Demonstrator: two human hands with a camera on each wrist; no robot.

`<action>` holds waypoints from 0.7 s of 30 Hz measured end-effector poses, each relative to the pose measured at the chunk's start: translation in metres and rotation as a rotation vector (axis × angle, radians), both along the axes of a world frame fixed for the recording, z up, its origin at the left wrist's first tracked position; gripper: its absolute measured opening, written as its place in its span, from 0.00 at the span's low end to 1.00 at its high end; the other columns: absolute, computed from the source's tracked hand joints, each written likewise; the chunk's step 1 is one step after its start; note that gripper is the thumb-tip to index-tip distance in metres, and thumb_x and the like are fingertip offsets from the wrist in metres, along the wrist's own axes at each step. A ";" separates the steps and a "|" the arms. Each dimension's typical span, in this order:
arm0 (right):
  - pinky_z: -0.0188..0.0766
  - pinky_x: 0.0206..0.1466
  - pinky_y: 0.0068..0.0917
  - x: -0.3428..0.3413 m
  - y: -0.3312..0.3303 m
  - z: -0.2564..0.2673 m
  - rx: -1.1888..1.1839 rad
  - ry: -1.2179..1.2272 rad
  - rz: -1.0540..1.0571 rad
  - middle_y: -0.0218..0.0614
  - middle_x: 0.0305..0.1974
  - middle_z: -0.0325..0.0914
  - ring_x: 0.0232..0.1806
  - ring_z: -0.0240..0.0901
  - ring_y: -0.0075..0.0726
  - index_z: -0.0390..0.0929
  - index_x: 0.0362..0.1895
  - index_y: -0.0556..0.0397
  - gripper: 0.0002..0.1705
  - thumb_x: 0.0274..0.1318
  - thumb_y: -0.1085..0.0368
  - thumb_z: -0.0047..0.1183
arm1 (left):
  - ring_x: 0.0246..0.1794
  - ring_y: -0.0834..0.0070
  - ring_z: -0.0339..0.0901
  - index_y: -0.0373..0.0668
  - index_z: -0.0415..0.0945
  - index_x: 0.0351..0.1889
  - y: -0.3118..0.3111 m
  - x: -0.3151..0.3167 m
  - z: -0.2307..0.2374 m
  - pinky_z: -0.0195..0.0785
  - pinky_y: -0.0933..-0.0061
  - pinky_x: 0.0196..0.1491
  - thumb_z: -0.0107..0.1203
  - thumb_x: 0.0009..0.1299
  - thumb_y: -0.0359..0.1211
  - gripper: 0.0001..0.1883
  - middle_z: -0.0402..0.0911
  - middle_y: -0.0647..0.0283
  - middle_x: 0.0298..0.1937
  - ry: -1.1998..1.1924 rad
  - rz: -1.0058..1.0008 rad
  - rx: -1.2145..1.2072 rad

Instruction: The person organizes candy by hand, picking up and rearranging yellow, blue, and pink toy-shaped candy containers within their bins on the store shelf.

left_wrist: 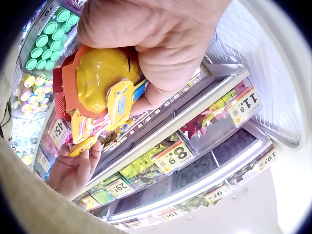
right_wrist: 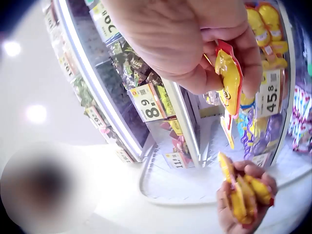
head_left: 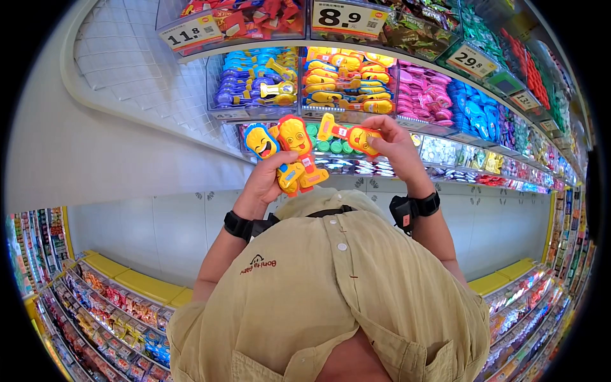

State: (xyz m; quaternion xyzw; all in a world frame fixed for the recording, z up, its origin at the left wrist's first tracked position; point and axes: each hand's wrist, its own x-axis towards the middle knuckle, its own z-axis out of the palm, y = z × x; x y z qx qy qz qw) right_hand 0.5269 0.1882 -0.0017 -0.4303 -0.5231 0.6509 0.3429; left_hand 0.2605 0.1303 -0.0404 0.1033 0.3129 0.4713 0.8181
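Note:
My left hand [head_left: 262, 183] grips a bunch of face-shaped, lollipop-like candy packs by their lower parts. Among them, a yellow laughing face has a blue rim [head_left: 259, 141], and a winking-looking face with its tongue out has an orange rim [head_left: 294, 132]. To the right, my right hand [head_left: 400, 151] pinches one more orange-rimmed face pack [head_left: 360, 140] between thumb and fingers, its narrow handle end pointing left toward the bunch. In the right wrist view this face pack [right_wrist: 229, 80] shows edge-on, apart from the bunch in the left hand [right_wrist: 229, 214].
Just beyond the hands stand a bin of yellow face packs [head_left: 350, 79] and one of blue and purple packs [head_left: 254, 79]. Pink packs [head_left: 423, 95] lie farther right. Above runs a shelf with price tags [head_left: 348, 18]. A white mesh rack [head_left: 121, 70] curves at left; green-capped items [head_left: 334, 146] sit below.

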 end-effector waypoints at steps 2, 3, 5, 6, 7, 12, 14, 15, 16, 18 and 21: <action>0.75 0.32 0.19 0.004 0.001 -0.006 0.074 -0.107 0.057 0.31 0.41 0.74 0.36 0.73 0.22 0.71 0.46 0.56 0.15 0.52 0.74 0.49 | 0.47 0.65 0.78 0.36 0.66 0.55 0.000 0.003 0.008 0.74 0.58 0.51 0.55 0.63 0.25 0.21 0.76 0.56 0.49 -0.020 0.033 0.024; 0.75 0.32 0.18 0.004 0.000 -0.003 0.083 -0.154 0.116 0.31 0.40 0.74 0.35 0.73 0.21 0.71 0.46 0.56 0.14 0.52 0.75 0.49 | 0.47 0.65 0.78 0.36 0.66 0.55 0.000 0.003 0.009 0.74 0.58 0.51 0.55 0.63 0.25 0.21 0.76 0.56 0.49 -0.017 0.015 0.032; 0.75 0.33 0.19 0.003 -0.003 0.002 0.090 -0.191 0.201 0.30 0.39 0.74 0.35 0.72 0.21 0.71 0.46 0.56 0.15 0.52 0.75 0.50 | 0.47 0.65 0.78 0.36 0.66 0.55 0.000 0.003 0.011 0.75 0.60 0.50 0.55 0.63 0.25 0.21 0.77 0.56 0.49 -0.009 -0.026 0.047; 0.75 0.35 0.19 -0.002 -0.004 0.006 0.089 -0.181 0.229 0.30 0.39 0.73 0.35 0.72 0.21 0.70 0.47 0.55 0.16 0.52 0.75 0.50 | 0.46 0.66 0.78 0.36 0.66 0.55 0.001 0.004 0.008 0.75 0.60 0.49 0.55 0.63 0.25 0.21 0.77 0.56 0.49 0.012 -0.045 0.061; 0.75 0.36 0.20 -0.006 -0.004 0.009 0.090 -0.172 0.257 0.30 0.40 0.73 0.36 0.72 0.22 0.70 0.48 0.55 0.17 0.52 0.75 0.51 | 0.46 0.66 0.79 0.36 0.67 0.55 0.000 0.004 0.004 0.75 0.61 0.49 0.55 0.63 0.25 0.21 0.77 0.56 0.49 0.032 -0.063 0.076; 0.77 0.41 0.24 -0.029 -0.007 0.003 0.026 0.178 -0.091 0.31 0.44 0.74 0.43 0.73 0.25 0.66 0.52 0.55 0.21 0.54 0.71 0.55 | 0.45 0.67 0.79 0.36 0.68 0.54 -0.002 0.003 0.000 0.75 0.62 0.48 0.55 0.63 0.25 0.20 0.78 0.57 0.47 0.042 -0.045 0.055; 0.76 0.44 0.25 -0.036 -0.010 -0.006 -0.061 0.303 -0.124 0.33 0.46 0.74 0.46 0.73 0.27 0.66 0.53 0.55 0.21 0.56 0.69 0.56 | 0.45 0.67 0.79 0.36 0.67 0.54 0.000 0.002 -0.001 0.75 0.61 0.48 0.54 0.63 0.25 0.20 0.78 0.57 0.47 0.005 -0.042 0.039; 0.76 0.45 0.25 -0.041 -0.012 -0.009 -0.098 0.343 -0.115 0.34 0.48 0.73 0.48 0.73 0.27 0.66 0.53 0.55 0.20 0.56 0.69 0.55 | 0.45 0.67 0.79 0.36 0.67 0.54 0.000 0.002 -0.001 0.75 0.61 0.48 0.54 0.64 0.25 0.20 0.78 0.57 0.47 -0.013 -0.041 0.031; 0.75 0.46 0.25 -0.047 -0.015 -0.011 -0.136 0.384 -0.106 0.35 0.50 0.73 0.49 0.72 0.28 0.66 0.53 0.55 0.19 0.57 0.69 0.55 | 0.45 0.66 0.79 0.36 0.67 0.55 0.000 0.004 -0.001 0.75 0.60 0.48 0.54 0.64 0.25 0.20 0.78 0.57 0.47 -0.016 -0.049 0.035; 0.74 0.50 0.29 -0.055 -0.018 -0.012 -0.182 0.379 -0.066 0.34 0.47 0.74 0.50 0.72 0.28 0.68 0.51 0.55 0.17 0.58 0.69 0.54 | 0.45 0.65 0.79 0.36 0.66 0.55 -0.002 0.008 0.000 0.75 0.59 0.49 0.54 0.64 0.26 0.21 0.78 0.57 0.47 -0.021 -0.063 0.044; 0.74 0.48 0.30 -0.053 -0.005 -0.015 -0.151 0.303 -0.047 0.34 0.45 0.75 0.46 0.74 0.28 0.68 0.49 0.56 0.15 0.58 0.70 0.53 | 0.49 0.62 0.78 0.36 0.65 0.56 -0.001 0.007 -0.002 0.74 0.56 0.50 0.54 0.65 0.26 0.21 0.76 0.57 0.49 -0.026 -0.045 0.058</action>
